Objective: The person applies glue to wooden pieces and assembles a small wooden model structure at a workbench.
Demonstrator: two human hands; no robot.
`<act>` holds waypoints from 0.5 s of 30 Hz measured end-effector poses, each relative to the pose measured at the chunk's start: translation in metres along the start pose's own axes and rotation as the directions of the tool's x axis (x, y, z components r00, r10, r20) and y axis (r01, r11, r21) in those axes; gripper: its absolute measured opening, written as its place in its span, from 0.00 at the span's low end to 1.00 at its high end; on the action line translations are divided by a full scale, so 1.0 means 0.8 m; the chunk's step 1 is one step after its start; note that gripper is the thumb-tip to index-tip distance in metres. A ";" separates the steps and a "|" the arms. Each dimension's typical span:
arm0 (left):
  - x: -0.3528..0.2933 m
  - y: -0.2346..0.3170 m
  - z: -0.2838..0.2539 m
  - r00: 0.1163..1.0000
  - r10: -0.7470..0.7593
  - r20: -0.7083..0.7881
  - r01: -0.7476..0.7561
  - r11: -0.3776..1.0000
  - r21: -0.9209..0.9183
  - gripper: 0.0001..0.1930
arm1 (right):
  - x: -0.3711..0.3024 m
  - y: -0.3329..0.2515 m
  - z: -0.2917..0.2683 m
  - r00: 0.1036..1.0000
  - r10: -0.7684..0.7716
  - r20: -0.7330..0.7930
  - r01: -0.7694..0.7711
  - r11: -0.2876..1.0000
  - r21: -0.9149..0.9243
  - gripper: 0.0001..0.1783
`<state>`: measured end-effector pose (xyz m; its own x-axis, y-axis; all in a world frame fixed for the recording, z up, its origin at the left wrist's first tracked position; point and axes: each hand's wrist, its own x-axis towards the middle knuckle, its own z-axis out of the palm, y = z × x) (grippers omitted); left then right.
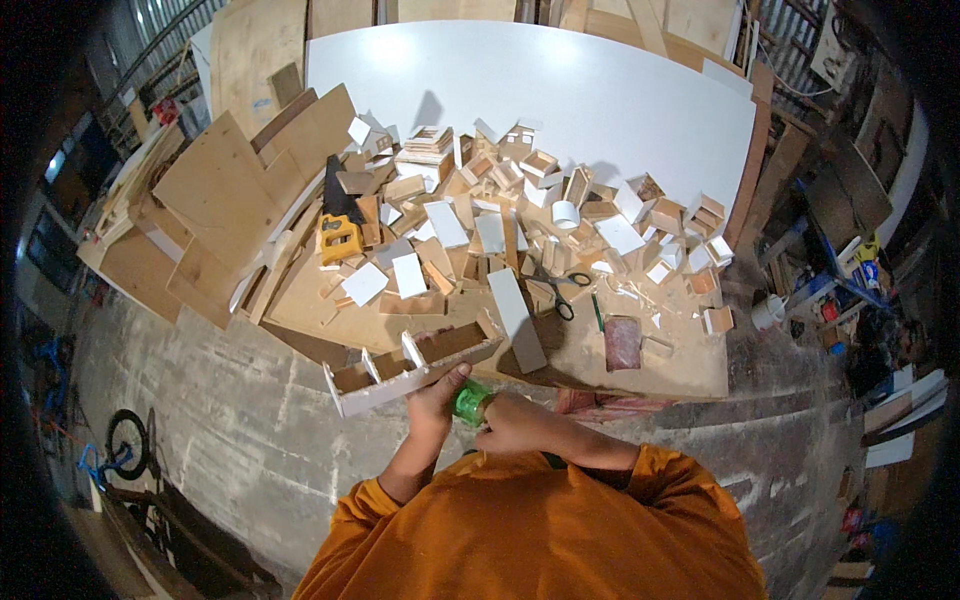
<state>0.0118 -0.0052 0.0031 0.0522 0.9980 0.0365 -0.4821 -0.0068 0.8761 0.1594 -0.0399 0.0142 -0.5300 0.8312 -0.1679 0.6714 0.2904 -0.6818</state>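
My left hand [432,402] is closed around the near side of a long, shallow wooden tray with dividers [395,385], white outside and brown inside. It is held tilted at the table's near edge, its right end raised. Just right of that hand is a green see-through plastic bottle [468,402], partly covered by my fingers. My right hand [508,422] is closed around the bottle's right end, close against my orange shirt. What the bottle contains does not show.
The wooden table [440,312] carries a heap of small wood and white board offcuts. A yellow-handled saw [340,238], scissors [565,290], a green pencil [597,312], a reddish pad [623,343] and a white roll [565,214] lie there. A long white strip [517,320] overhangs nearby.
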 end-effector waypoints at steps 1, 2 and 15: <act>0.002 -0.002 -0.004 0.997 -0.072 -0.019 0.072 0.997 0.005 0.28 | 0.002 0.007 0.003 1.000 0.001 -0.011 0.000 1.000 0.006 0.19; 0.005 0.000 -0.011 0.989 -0.136 -0.049 0.137 0.991 0.011 0.28 | 0.007 0.008 0.005 1.000 -0.011 -0.015 0.012 1.000 0.013 0.20; 0.058 -0.032 -0.027 0.933 0.357 0.047 -0.356 0.934 -0.030 0.36 | -0.054 -0.102 -0.101 0.886 -0.408 0.220 -0.077 0.338 0.938 0.43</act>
<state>0.0078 0.0430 -0.0282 -0.0820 0.9256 0.3696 -0.4952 -0.3597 0.7908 0.1690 -0.0614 0.1347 -0.8573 0.5141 -0.0269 -0.2182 -0.4103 -0.8855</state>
